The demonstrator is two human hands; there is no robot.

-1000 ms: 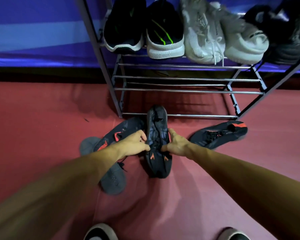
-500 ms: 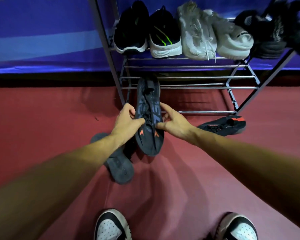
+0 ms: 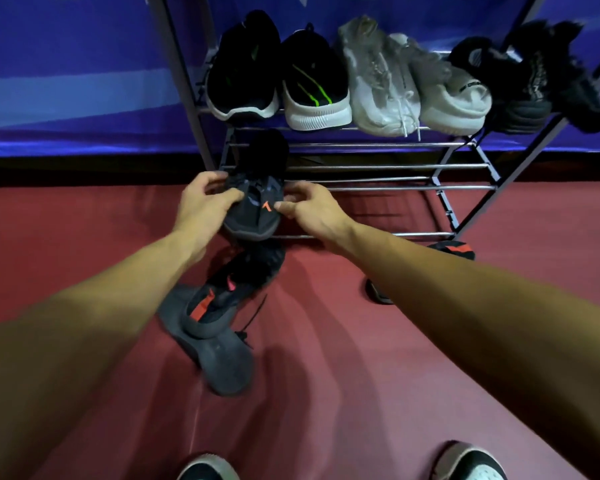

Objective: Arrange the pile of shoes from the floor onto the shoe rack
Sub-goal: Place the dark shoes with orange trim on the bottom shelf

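Both hands hold a dark shoe [image 3: 257,199] at the rack [image 3: 378,166].

The left hand [image 3: 201,202] and right hand [image 3: 305,209] pinch the shoe's heel end from either side; beyond the grip its toe reaches in over the rack's lower bars, in shadow (contact with the bars cannot be confirmed). Just below the grip, two dark shoes [image 3: 219,317] lie overlapped on the floor [image 3: 66,237]. Right of the grip, another shoe [image 3: 452,249] is mostly hidden behind the right forearm. Above the grip, the top-tier shoes [image 3: 378,81] blur at the right end.
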